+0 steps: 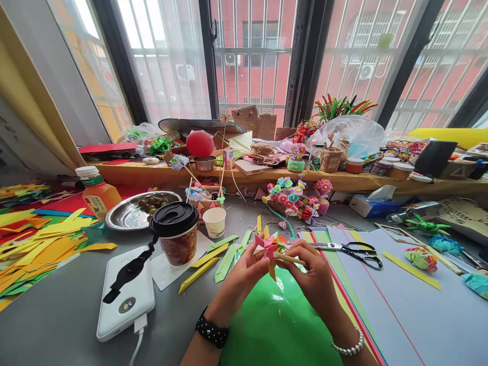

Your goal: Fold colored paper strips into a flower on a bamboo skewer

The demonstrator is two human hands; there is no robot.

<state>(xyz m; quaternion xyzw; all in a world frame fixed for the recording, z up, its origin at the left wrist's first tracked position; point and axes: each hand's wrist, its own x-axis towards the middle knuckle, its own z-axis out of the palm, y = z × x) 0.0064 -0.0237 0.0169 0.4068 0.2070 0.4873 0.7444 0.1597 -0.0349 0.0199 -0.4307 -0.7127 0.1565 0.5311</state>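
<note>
In the middle of the head view, my left hand (247,268) is closed round a pink and orange folded paper flower (270,246). My right hand (311,268) pinches a thin tan stick (287,258) that reaches across to the flower; whether the two are joined is hidden by my fingers. Beneath both hands is a shiny green balloon (282,315). Yellow and green paper strips (225,263) lie left of my left hand. Black-handled scissors (358,250) rest on paper sheets just right of my right hand.
A lidded coffee cup (177,241), a paper cup (214,223) and a white power bank (125,290) with a cable stand at the left. A metal plate (118,222) and a juice bottle (97,193) sit behind. Paper sheets (404,305) cover the right side; craft flowers (287,195) stand behind.
</note>
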